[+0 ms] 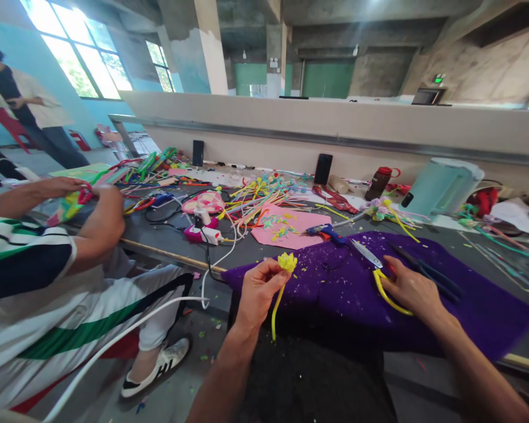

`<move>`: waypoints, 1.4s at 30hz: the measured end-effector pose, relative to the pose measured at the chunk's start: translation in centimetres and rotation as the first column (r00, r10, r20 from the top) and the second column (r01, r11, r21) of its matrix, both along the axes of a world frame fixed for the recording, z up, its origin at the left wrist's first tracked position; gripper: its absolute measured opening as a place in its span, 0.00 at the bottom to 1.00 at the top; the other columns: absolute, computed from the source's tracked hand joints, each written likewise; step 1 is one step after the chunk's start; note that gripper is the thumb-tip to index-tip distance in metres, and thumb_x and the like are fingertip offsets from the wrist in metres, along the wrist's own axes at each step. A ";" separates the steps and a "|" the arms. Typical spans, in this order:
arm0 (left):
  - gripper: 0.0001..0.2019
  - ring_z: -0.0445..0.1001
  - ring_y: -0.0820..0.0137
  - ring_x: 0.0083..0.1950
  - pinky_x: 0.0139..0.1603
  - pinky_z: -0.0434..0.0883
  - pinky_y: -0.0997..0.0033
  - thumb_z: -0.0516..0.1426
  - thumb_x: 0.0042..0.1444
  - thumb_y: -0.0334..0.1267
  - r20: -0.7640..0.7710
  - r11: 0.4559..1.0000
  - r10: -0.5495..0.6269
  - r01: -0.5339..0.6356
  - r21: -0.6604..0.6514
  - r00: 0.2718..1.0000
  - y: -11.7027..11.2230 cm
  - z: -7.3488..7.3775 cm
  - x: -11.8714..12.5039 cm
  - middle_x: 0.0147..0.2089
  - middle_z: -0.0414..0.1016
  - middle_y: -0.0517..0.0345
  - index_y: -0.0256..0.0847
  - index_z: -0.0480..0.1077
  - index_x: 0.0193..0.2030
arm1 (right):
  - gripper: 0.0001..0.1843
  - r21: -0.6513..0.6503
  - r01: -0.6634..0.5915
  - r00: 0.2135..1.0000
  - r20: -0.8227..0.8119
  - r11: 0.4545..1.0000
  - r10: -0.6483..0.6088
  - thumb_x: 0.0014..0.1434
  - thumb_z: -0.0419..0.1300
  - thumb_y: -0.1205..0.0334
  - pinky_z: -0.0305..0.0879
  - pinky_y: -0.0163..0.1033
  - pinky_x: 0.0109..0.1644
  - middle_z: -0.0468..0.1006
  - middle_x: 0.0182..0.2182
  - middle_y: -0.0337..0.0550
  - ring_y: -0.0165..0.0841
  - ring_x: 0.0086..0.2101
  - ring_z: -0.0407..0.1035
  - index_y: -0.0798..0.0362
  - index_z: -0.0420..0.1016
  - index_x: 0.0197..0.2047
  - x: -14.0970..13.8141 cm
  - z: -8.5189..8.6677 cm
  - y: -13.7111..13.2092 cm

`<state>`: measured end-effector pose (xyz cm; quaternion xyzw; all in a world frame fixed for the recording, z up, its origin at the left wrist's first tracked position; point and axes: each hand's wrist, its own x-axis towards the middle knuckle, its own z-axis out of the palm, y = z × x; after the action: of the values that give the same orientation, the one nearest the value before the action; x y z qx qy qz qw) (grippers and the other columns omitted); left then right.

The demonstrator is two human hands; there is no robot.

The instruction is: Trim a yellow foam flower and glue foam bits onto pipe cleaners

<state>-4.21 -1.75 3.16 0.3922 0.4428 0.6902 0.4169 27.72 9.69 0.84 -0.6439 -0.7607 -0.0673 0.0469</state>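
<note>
Pinched between the thumb and fingers of my left hand (pixel 264 288) is a yellow fuzzy flower (pixel 287 262), its yellow stem (pixel 275 317) hanging down below. My right hand (pixel 412 288) has its fingers on the yellow-handled scissors (pixel 368 255), blades pointing away to the left over the purple cloth (pixel 335 294). Small pale clippings are scattered on this cloth. Dark-handled pliers (pixel 432 276) lie just beyond my right hand. A blue glue gun (pixel 330 232) rests at the cloth's far edge.
A pink sheet (pixel 308 222) bears yellow and green bits. Bundles of coloured pipe cleaners (pixel 260 194) lie behind it. A power strip (pixel 209 235) with white cables is left of it. A co-worker (pixel 26 264) sits at left; a turquoise jug (pixel 443 188) stands back right.
</note>
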 end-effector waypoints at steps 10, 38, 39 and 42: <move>0.12 0.58 0.83 0.18 0.18 0.53 0.82 0.68 0.36 0.37 0.238 0.994 -0.033 0.056 -0.089 0.971 0.9 0.4 -0.5 0.20 0.67 0.64 0.35 0.71 0.24 | 0.26 -0.092 -0.065 0.983 0.168 0.994 0.080 0.60 0.51 0.54 0.65 0.41 0.31 0.79 0.42 0.53 0.47 0.39 0.76 0.53 0.64 0.59 0.7 0.3 1.8; 0.13 0.56 0.82 0.21 0.22 0.50 0.78 0.69 0.36 0.39 0.272 0.987 -0.094 0.126 -0.102 0.958 1.1 -1.0 2.2 0.23 0.68 0.61 0.34 0.77 0.28 | 0.16 0.028 -0.640 0.279 -0.923 0.768 0.266 0.63 0.52 0.53 0.55 0.31 0.27 0.65 0.20 0.34 0.27 0.22 0.60 0.54 0.69 0.30 -15.3 -0.9 -7.0; 0.13 0.56 0.82 0.21 0.23 0.50 0.78 0.70 0.35 0.39 0.273 0.986 -0.095 0.128 -0.106 0.957 1.0 -1.1 2.3 0.22 0.68 0.62 0.34 0.77 0.27 | 0.16 0.016 -0.650 0.289 -0.919 0.760 0.266 0.63 0.51 0.52 0.55 0.31 0.27 0.65 0.20 0.34 0.27 0.23 0.60 0.54 0.69 0.29 -15.1 -1.0 -7.1; 0.15 0.56 0.81 0.21 0.23 0.50 0.76 0.70 0.32 0.41 0.273 0.983 -0.109 0.144 -0.113 0.956 0.8 -1.1 2.5 0.22 0.68 0.61 0.34 0.77 0.26 | 0.16 -0.018 -0.662 0.311 -0.916 0.749 0.253 0.63 0.51 0.51 0.56 0.31 0.28 0.66 0.21 0.34 0.28 0.23 0.61 0.53 0.70 0.31 -14.6 -1.5 -7.2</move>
<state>-1.71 -0.90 2.04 0.2953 0.4011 0.6778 0.5409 13.15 2.45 -0.70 -0.3269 -0.7742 0.4415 0.3144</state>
